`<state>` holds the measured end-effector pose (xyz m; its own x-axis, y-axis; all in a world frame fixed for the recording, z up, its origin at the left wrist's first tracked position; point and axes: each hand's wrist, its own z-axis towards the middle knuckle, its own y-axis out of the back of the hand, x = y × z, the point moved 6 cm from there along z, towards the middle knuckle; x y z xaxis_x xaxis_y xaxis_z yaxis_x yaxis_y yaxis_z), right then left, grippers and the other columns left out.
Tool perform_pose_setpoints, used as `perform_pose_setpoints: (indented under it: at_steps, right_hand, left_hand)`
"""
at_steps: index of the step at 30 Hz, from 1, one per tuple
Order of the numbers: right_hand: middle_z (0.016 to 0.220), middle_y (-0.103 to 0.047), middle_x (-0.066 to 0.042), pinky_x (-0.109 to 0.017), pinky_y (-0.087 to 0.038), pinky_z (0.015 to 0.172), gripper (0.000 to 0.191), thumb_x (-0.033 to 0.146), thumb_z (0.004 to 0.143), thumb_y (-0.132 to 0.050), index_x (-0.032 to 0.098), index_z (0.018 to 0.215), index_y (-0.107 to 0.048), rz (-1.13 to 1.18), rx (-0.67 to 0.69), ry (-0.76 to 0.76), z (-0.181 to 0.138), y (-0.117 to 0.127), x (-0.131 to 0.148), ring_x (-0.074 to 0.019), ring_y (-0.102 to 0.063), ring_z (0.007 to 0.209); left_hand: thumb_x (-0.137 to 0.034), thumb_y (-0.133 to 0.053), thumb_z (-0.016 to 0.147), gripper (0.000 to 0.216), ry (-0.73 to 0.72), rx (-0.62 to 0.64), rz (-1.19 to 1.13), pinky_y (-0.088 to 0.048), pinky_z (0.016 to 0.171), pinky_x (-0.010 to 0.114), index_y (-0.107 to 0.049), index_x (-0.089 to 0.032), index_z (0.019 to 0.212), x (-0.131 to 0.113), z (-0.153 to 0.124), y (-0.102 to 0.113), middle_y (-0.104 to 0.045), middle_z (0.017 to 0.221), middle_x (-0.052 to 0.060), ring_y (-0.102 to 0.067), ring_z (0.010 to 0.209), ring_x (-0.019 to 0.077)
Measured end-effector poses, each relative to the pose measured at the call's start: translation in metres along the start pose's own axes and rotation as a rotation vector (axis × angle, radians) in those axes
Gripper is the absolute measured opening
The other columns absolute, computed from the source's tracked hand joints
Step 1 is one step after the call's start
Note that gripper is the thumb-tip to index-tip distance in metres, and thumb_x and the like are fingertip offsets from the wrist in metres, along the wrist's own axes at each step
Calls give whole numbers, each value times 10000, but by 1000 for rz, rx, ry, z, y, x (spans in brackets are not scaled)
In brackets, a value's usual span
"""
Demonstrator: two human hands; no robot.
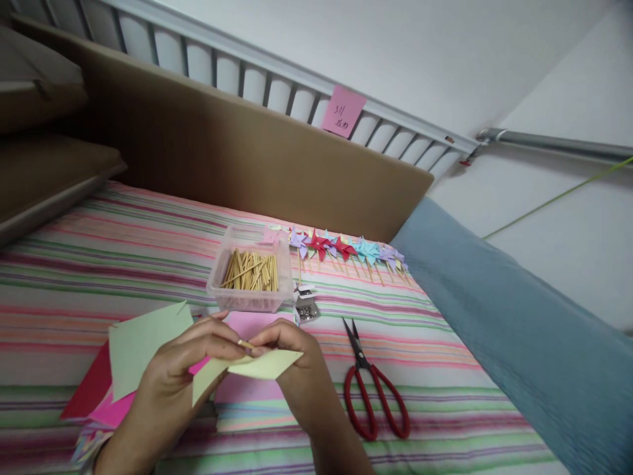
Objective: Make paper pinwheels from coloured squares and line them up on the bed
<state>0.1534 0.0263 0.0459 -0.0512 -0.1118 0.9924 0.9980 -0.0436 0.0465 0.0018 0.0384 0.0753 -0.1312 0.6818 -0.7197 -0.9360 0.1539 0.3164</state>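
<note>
My left hand (173, 369) and my right hand (297, 353) meet over the stacked paper, both closed on one pale yellow folded paper (264, 366). The sheet looks like a pinwheel, with pointed blades spreading toward me. At my fingertips shows the end of a short wooden stick (246, 344); the rest of it is hidden behind fingers and paper. Below my hands lies a stack of coloured paper topped by a pink sheet (252, 390). Beside my left wrist are a pale green sheet (143, 343) and a red sheet (91, 386), partly overlapping.
A clear plastic box (252, 302) holds many wooden sticks (252, 270). Next to it sits a small box of metal pins (307, 310). Scissors (363, 369) with red handles lie at right. Finished pinwheels (341, 249) line the cardboard panel (247, 145) at the back.
</note>
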Motion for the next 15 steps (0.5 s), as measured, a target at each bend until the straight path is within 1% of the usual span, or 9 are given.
perform_pose_setpoints:
  at_steps: [3,6,10,15]
  right_hand:
    - [705,-610,10,-227,-433,640,62,148,699,-695,206,704,-719,-21,-3,14,0,0,2,-133,-563,669]
    - [710,-615,7,-233,-433,644,110,113,690,-669,209,710,-719,-33,-7,20,-1,0,3,-143,-565,677]
    - [715,-619,10,-227,-431,651,166,70,673,-644,209,720,-720,-47,-2,20,-1,0,3,-141,-569,685]
    - [711,-619,13,-222,-425,661,194,41,658,-631,204,709,-722,-75,2,34,0,1,3,-136,-570,693]
  left_hand:
    - [-121,-640,753,167,1,-6,8,-491,922,339,-701,-266,808,0,1,2,-753,794,-14,-700,839,181]
    - [-137,-629,770,153,-23,-4,13,-486,928,318,-691,-265,825,0,0,2,-752,803,-24,-697,823,161]
    - [-125,-632,767,166,-13,2,21,-478,928,293,-689,-268,830,3,-1,2,-750,811,-29,-692,854,155]
    - [-116,-647,752,176,12,-19,12,-478,926,290,-700,-276,806,3,0,3,-752,798,-32,-694,879,164]
